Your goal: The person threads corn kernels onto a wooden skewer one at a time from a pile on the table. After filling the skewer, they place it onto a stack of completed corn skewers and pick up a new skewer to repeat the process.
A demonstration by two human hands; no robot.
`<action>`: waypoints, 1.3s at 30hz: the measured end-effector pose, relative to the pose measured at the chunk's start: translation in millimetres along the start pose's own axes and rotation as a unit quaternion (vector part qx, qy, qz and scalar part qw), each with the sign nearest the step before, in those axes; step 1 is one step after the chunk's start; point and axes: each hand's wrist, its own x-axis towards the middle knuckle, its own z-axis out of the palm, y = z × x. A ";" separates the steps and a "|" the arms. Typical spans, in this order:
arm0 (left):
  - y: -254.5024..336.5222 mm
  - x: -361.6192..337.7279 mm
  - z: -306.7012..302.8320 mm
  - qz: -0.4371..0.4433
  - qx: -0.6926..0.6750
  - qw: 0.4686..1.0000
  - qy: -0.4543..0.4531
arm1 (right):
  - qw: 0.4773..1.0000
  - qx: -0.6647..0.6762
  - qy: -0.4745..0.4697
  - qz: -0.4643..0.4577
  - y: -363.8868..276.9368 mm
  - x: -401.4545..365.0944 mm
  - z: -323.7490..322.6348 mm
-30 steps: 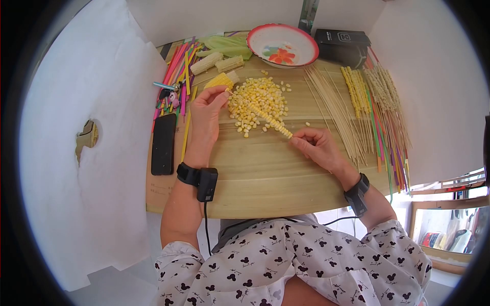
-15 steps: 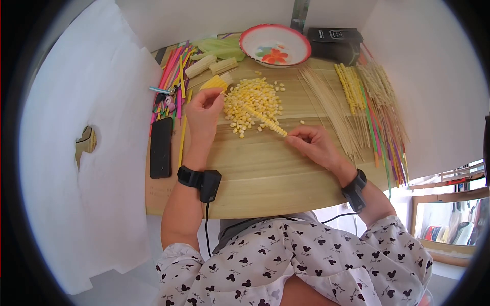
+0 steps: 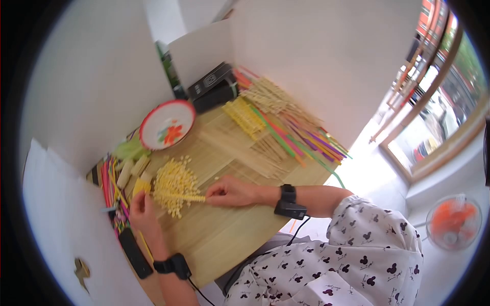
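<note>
A thin skewer threaded with yellow corn kernels is stretched between my two hands, low over the table. My left hand is closed, thumb and fingertips pinched at the skewer's left end. At its right end, my right hand pinches the stick with curled fingers. Just behind the skewer lies a heap of loose corn kernels. Beside my left fingertips is a corn cob that still bears yellow kernels. The picture is slightly blurred, so the stick's tips are hard to make out.
A red-rimmed white bowl stands at the back, near a black box. Finished kernel skewers, bare sticks and coloured strips lie to the right. Stripped cobs and a black phone are on the left.
The view has swung to the right and tilted, bringing a fan and the doorway into sight. Both hands keep hold of the kernel skewer, which now looks nearly level.
</note>
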 end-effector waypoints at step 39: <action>-7.4 4.8 -0.9 -0.025 -0.018 0.999 -0.025 | 0.995 0.088 -0.009 -0.050 24.8 2.1 1.8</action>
